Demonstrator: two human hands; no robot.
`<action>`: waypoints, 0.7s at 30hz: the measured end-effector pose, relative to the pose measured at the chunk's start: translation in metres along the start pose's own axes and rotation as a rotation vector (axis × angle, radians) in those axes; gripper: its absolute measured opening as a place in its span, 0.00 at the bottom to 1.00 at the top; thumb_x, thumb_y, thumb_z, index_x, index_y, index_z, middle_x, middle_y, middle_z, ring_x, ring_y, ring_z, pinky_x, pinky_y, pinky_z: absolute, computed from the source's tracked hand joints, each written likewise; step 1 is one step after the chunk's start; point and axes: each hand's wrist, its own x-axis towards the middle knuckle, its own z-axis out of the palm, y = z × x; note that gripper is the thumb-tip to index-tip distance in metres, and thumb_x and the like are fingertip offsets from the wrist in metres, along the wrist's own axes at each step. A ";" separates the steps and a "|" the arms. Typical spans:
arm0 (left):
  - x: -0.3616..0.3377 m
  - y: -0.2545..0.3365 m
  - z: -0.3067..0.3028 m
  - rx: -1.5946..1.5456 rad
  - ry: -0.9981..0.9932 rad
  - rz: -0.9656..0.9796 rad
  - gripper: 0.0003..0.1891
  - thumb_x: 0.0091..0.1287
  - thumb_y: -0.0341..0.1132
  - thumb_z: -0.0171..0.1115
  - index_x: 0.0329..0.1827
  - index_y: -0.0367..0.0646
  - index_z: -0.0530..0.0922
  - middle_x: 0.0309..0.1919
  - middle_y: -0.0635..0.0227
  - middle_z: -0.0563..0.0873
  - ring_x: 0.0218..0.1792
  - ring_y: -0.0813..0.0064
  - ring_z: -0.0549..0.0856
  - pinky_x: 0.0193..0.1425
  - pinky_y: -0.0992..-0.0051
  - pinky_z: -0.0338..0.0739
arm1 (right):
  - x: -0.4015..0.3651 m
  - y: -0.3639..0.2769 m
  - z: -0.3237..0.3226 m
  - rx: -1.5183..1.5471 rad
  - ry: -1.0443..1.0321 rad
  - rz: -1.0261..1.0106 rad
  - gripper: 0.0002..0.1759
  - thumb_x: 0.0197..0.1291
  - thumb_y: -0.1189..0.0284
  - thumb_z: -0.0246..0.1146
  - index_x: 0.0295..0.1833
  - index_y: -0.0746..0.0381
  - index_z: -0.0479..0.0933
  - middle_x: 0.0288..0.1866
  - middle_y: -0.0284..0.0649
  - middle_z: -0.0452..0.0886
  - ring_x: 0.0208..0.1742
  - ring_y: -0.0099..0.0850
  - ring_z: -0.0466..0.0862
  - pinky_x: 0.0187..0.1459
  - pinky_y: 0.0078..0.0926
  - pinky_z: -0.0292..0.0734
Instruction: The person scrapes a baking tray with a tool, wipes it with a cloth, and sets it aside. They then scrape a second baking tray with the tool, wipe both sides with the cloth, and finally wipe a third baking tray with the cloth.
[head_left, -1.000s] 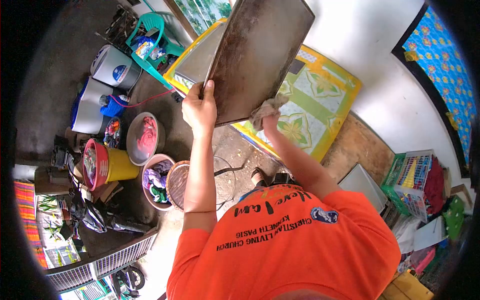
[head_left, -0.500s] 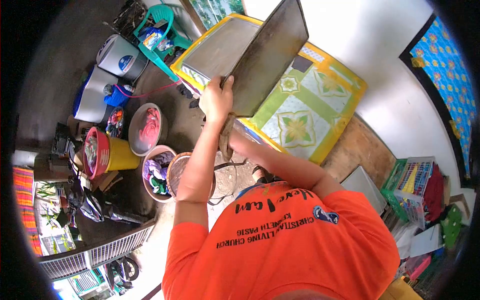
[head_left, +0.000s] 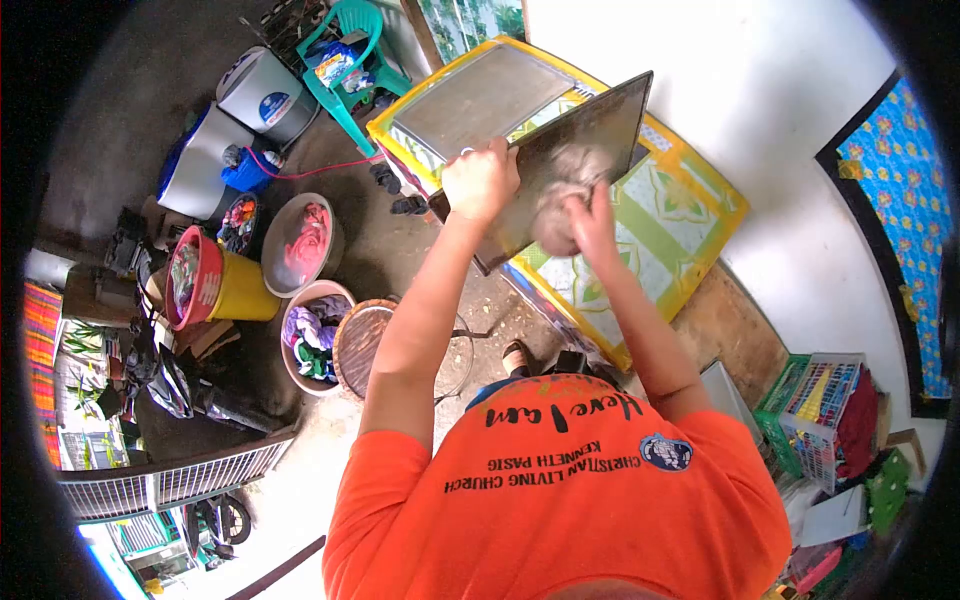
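Observation:
My left hand (head_left: pixel 483 180) grips the near-left edge of a thin, dark flat panel (head_left: pixel 610 115), tilted up over a table (head_left: pixel 655 255) with a green-and-white floral cover and yellow edging. In my right hand (head_left: pixel 594 225) is a crumpled greyish-brown rag (head_left: pixel 557 225), which lies against the panel's near face and is blurred by motion. A second flat panel (head_left: pixel 480 95), grey with a pale rim, rests on the far-left part of the table.
Left of the table, a basin with pink cloth (head_left: pixel 302 245), a tub of clothes (head_left: pixel 318 335), a yellow bucket (head_left: pixel 245 300) and a round wooden stool (head_left: pixel 365 345) stand on the floor. A green chair (head_left: pixel 350 75) is behind. Plastic crates (head_left: pixel 815 410) are at right.
My right hand has moved up and right with the rag, from below the panel's lower edge onto its face. The panel and my left hand have shifted right and slightly down in view.

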 end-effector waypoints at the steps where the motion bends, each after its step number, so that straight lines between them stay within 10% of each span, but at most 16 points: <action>1: 0.001 0.003 -0.008 -0.014 -0.063 -0.009 0.19 0.64 0.53 0.54 0.38 0.47 0.81 0.28 0.51 0.85 0.31 0.54 0.86 0.36 0.57 0.79 | 0.015 0.012 -0.002 -0.041 0.123 -0.149 0.24 0.52 0.70 0.61 0.54 0.67 0.67 0.54 0.55 0.69 0.54 0.54 0.73 0.52 0.44 0.69; 5: 0.005 -0.026 -0.034 -0.407 -0.351 -0.043 0.36 0.67 0.66 0.38 0.62 0.47 0.74 0.48 0.43 0.81 0.49 0.55 0.83 0.54 0.64 0.74 | 0.059 -0.049 -0.015 -0.372 0.227 -0.311 0.30 0.54 0.68 0.59 0.63 0.63 0.62 0.65 0.50 0.61 0.60 0.52 0.71 0.56 0.42 0.70; 7: 0.004 -0.055 -0.024 -1.086 -0.486 -0.240 0.39 0.67 0.68 0.33 0.64 0.46 0.71 0.43 0.52 0.85 0.43 0.57 0.84 0.52 0.63 0.74 | 0.075 -0.067 -0.008 -0.331 0.165 -0.365 0.24 0.54 0.67 0.59 0.57 0.61 0.67 0.61 0.50 0.67 0.54 0.50 0.76 0.52 0.43 0.72; 10: -0.004 -0.063 -0.046 -1.264 -0.496 -0.387 0.43 0.65 0.71 0.29 0.72 0.45 0.59 0.52 0.55 0.81 0.45 0.64 0.82 0.54 0.67 0.72 | 0.080 -0.079 0.013 -0.454 -0.240 -0.121 0.14 0.54 0.64 0.60 0.40 0.61 0.69 0.41 0.49 0.78 0.40 0.47 0.81 0.41 0.45 0.74; 14: -0.017 -0.064 -0.031 -1.626 -0.043 -0.533 0.47 0.63 0.73 0.32 0.75 0.46 0.49 0.69 0.52 0.63 0.57 0.60 0.75 0.62 0.62 0.66 | 0.021 -0.112 0.067 -0.435 -0.408 -0.462 0.11 0.50 0.69 0.61 0.39 0.60 0.72 0.40 0.44 0.74 0.36 0.46 0.81 0.37 0.45 0.78; 17: -0.020 -0.084 -0.013 -1.943 0.074 -0.499 0.43 0.67 0.68 0.36 0.73 0.43 0.52 0.66 0.55 0.67 0.63 0.58 0.68 0.68 0.61 0.61 | -0.019 -0.120 0.098 -0.466 -0.323 -0.598 0.18 0.43 0.72 0.66 0.43 0.53 0.73 0.43 0.35 0.72 0.34 0.32 0.80 0.29 0.30 0.79; 21: -0.015 -0.085 -0.047 -1.160 -0.034 -0.192 0.34 0.69 0.55 0.50 0.68 0.36 0.63 0.62 0.53 0.72 0.65 0.61 0.69 0.70 0.67 0.58 | -0.032 -0.118 0.102 -0.478 -0.359 -0.657 0.21 0.39 0.70 0.69 0.44 0.50 0.75 0.46 0.35 0.72 0.40 0.33 0.79 0.33 0.30 0.79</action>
